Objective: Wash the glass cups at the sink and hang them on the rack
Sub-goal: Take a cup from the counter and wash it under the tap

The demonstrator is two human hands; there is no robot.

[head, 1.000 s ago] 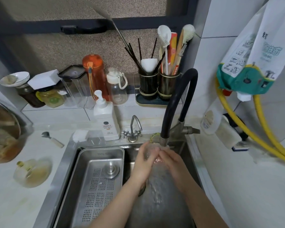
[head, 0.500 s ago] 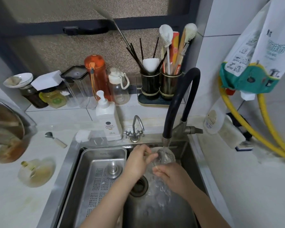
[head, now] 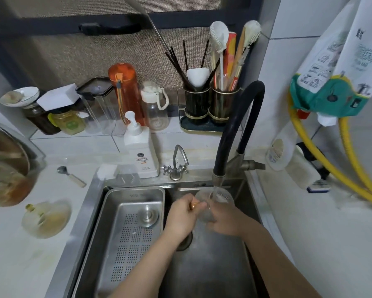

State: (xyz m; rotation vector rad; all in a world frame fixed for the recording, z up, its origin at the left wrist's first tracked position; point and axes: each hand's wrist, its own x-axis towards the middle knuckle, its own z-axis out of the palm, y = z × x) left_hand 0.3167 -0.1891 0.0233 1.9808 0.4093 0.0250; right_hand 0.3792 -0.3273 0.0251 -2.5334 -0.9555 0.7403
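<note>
Your two hands meet over the steel sink (head: 248,214) at lower centre of the frame, where a clear glass cup (head: 215,198) sits under the stream from the black gooseneck faucet (head: 234,130). Your right hand (head: 224,221) curls its fingers round the lower side of the cup and holds it, mouth tipped up toward the spout. Your left hand (head: 181,216) has its fingers bent against the cup's left edge and grips it there; something small and amber shows between those fingers, too blurred to identify.

Water runs from the spout straight into the cup. A perforated steel drain tray (head: 124,235) fills the left part of the sink, with a round metal plug (head: 148,214) resting in it just left of your left hand.

Behind the sink, at centre frame, stand a white pump bottle (head: 141,147) and a small chrome tap (head: 177,163). Along the tiled ledge in the upper half are an orange bottle (head: 124,89), a clear bottle with a white lid (head: 156,106) and two dark utensil holders (head: 210,104) packed with chopsticks and brushes. A small spoon (head: 70,176) lies on the counter at left. Yellow hoses (head: 331,166) curve down the wall at right.
</note>
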